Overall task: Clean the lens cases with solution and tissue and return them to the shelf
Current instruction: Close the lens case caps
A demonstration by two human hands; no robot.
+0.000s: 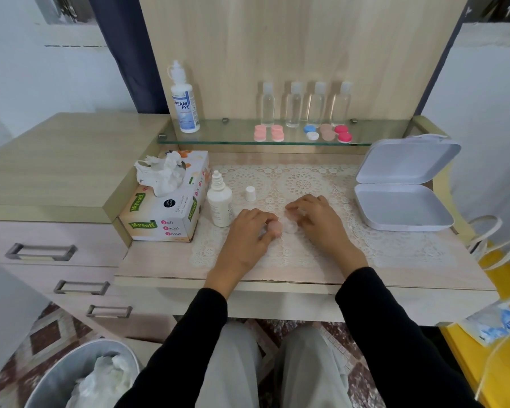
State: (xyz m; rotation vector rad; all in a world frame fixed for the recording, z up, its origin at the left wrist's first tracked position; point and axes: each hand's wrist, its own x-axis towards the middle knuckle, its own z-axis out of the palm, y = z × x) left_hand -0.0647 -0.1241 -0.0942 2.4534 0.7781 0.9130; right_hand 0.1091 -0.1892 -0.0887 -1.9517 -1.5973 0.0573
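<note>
A pale pink and clear lens case [283, 226] lies on the lace mat between my hands. My left hand [248, 234] grips its pink cap from the left with curled fingers. My right hand [315, 219] holds the case's right side, its fingers curled over something clear. An uncapped white solution bottle [220, 203] stands just left of my left hand, with its white cap [250, 193] behind on the mat. A tissue box [167, 201] with a tissue pulled up sits at the left. Several lens cases [304, 133] lie on the glass shelf [233, 139].
A tall solution bottle [184, 98] and several clear small bottles [305, 104] stand on the shelf. An open white hinged box [401, 201] sits at the right of the mat. A metal bin [80, 375] with used tissues is on the floor at lower left.
</note>
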